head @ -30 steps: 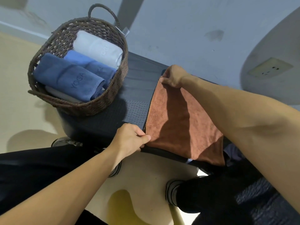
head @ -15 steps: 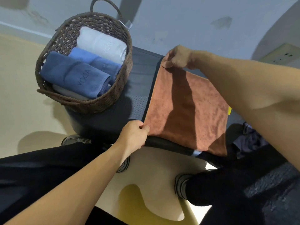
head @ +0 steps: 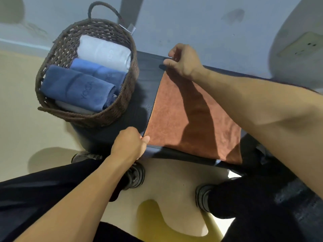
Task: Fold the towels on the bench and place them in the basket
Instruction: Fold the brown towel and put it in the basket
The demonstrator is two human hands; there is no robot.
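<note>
The dark bench (head: 139, 95) runs along the wall and carries everything in the step. On its right part lies the rust-brown towel (head: 176, 119), spread flat, its near-right portion overhanging the front edge of the bench. On the left end stands the woven basket (head: 52, 70), apart from the brown towel; it already holds rolled towels: a dark blue towel (head: 75, 88) in front, a lighter blue towel (head: 97, 70) behind it, and a white towel (head: 103, 51) at the back.

The right hand (head: 183, 62) pinches the far left corner of the brown towel between thumb and curled fingers, close to the wall. The left hand (head: 131, 144) pinches the near left corner in the same way, at the front edge of the bench. Between the two hands the towel's left edge lies straight and taut.

Judged from this layout, the step in hand is the fold of the brown towel. To do it well, both corners should travel together at equal height, so that the left edge stays parallel to the opposite one; the carried edge should be laid flush on the far edge, then the crease pressed flat. The overhanging part may drag the cloth off the bench, so tension should stay light.
</note>
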